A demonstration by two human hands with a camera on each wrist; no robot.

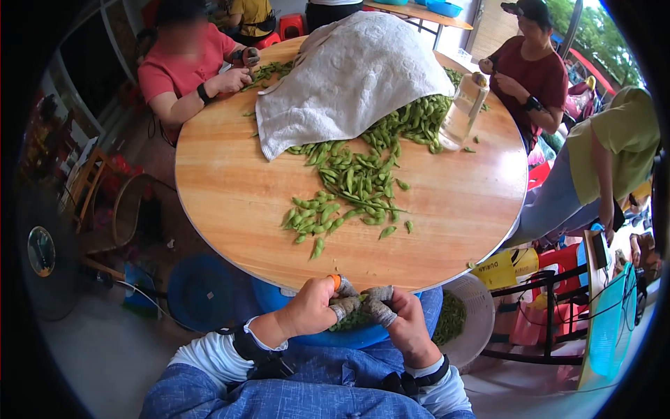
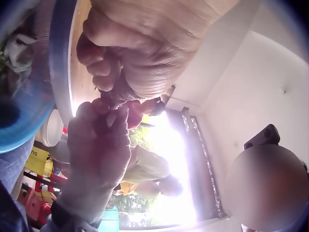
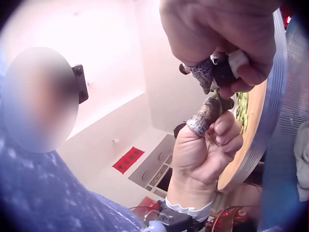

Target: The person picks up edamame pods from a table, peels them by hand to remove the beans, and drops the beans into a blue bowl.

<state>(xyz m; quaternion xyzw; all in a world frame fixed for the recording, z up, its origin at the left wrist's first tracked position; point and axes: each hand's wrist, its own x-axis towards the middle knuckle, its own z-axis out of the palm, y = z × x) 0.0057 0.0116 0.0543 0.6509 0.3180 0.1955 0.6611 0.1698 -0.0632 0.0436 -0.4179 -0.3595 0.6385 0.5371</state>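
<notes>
In the head view my left hand and right hand meet at their fingertips, just off the table's near edge. Grey, stained covers wrap the thumbs and some fingers, with an orange band on the left hand. Between the fingertips a small green soybean pod shows in the right wrist view, pinched by both hands and mostly hidden. Below them a blue basin holds green pieces. Loose green soybean pods lie on the round wooden table ahead.
A white towel covers a pod heap, with a clear bottle beside it. A white basket with pods stands at right. Two people sit across the table; another stands at right near a rack.
</notes>
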